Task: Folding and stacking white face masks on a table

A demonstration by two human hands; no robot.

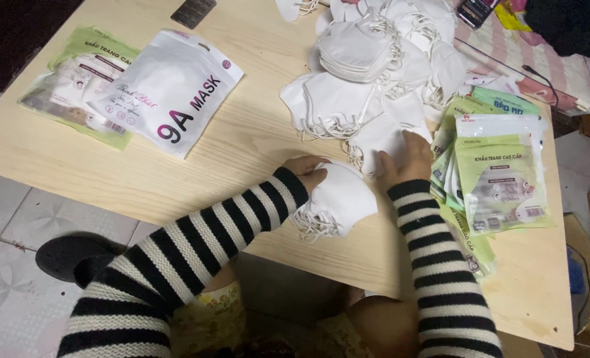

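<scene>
The left hand [306, 167] is closed over the top edge of a small stack of white masks [338, 199] near the front edge of the table [242, 142], fingers curled onto the stack so that it holds it in place. The elastic ear loops of the stack hang out at its lower left side. The right hand [407, 159] lies flat and spread, palm down, on the near edge of a large loose pile of white masks [374, 73] that fills the middle and far part of the table; it presses on the pile but grips nothing that can be seen. The 2 hands are close together, with the small stack between them and just touching the pile's near edge.

Both arms wear black-and-white striped sleeves [202, 245]. Just right of the right hand lies a fanned heap of green-and-white pouches [500, 176], overlapping one another. At the far left of the table lie 2 more packets: a white pouch [169, 89] resting partly on a green pouch [76, 79]. A dark flat object [193, 11] lies at the table's far edge. Below the table, on the tiled floor, a black slipper [72, 257] shows.
</scene>
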